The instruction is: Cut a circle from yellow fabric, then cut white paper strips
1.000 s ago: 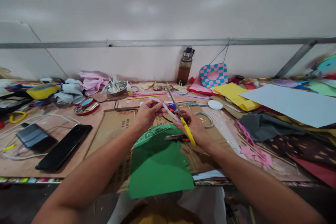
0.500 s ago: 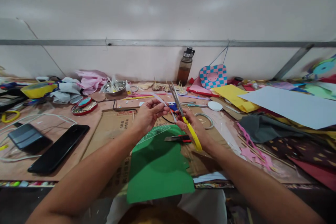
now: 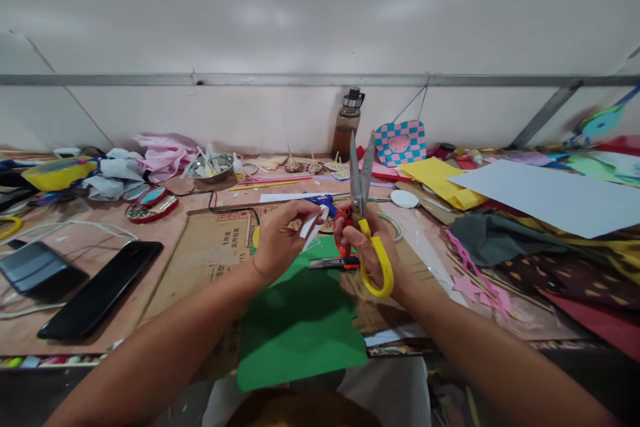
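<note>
Between the fingers of my left hand (image 3: pixel 281 235) is a narrow white paper strip (image 3: pixel 311 223), pinched and curling to the right. My right hand (image 3: pixel 373 250) grips a pair of scissors (image 3: pixel 381 263) with yellow and red handles; the blades point up and stand apart. Paper and blades do not touch. Below both hands lies a sheet of green paper (image 3: pixel 300 330) with a ragged right edge. A utility knife (image 3: pixel 334 263) rests on its upper part, just under my right hand. Behind my hands is a blue glue gun (image 3: pixel 323 203), partly hidden.
A cardboard sheet (image 3: pixel 195 260) lies beneath the green paper. To the left are a black phone (image 3: pixel 103 290), a charger block (image 3: pixel 40 271) and cables. A bottle (image 3: pixel 347 125) stands by the wall. Right of it are yellow paper (image 3: pixel 440 183), a large white sheet (image 3: pixel 555 193) and fabric (image 3: pixel 493 243).
The scissors have swung upright and their blades have spread wider. My left hand has drawn slightly left and down, with the strip now bent over. The view has shifted slightly.
</note>
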### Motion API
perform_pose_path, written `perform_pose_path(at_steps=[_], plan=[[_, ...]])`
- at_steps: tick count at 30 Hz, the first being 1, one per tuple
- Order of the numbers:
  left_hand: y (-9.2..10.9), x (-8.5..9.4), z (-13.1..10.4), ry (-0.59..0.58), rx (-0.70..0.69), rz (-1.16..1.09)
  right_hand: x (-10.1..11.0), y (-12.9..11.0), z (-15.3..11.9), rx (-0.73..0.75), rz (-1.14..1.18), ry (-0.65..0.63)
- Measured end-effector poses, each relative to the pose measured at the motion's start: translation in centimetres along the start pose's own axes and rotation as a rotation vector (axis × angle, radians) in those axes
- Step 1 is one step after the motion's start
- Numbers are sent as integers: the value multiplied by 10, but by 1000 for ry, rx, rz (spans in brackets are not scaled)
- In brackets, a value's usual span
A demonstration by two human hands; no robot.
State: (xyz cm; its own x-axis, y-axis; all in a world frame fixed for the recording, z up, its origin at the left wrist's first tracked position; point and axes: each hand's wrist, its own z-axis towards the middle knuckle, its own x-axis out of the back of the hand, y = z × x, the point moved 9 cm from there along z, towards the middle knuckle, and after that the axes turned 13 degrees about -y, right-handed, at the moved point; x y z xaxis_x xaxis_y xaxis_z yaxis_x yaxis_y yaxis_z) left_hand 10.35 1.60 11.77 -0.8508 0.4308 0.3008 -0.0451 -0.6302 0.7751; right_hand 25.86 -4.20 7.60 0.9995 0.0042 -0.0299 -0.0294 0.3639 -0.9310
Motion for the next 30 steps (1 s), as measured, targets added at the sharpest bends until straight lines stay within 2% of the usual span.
perform_pose_path(at_steps=[3,8,12,15,19,21,24,30], plan=[[4,-6,-1,-30,-91,168,-12,-6,-3,31,46,-54],[25,-18,-9,-62,-364,428,-16,-6,-7,59,25,2],[31,-28,-12,-121,-411,441,-13,-4,-9,57,-6,78],[23,-30,-7,-171,-294,267,-9,-5,-6,39,-87,64],[-10,-24,3,-108,65,-227,-4,-3,0,7,-161,4],[-27,-28,3,-91,238,-426,-4,-1,2,8,-165,-30],[-39,-40,3,-166,397,-531,-4,0,4,23,-170,-63],[-51,-53,1,-349,583,-649,-4,-1,3,42,-202,-92]])
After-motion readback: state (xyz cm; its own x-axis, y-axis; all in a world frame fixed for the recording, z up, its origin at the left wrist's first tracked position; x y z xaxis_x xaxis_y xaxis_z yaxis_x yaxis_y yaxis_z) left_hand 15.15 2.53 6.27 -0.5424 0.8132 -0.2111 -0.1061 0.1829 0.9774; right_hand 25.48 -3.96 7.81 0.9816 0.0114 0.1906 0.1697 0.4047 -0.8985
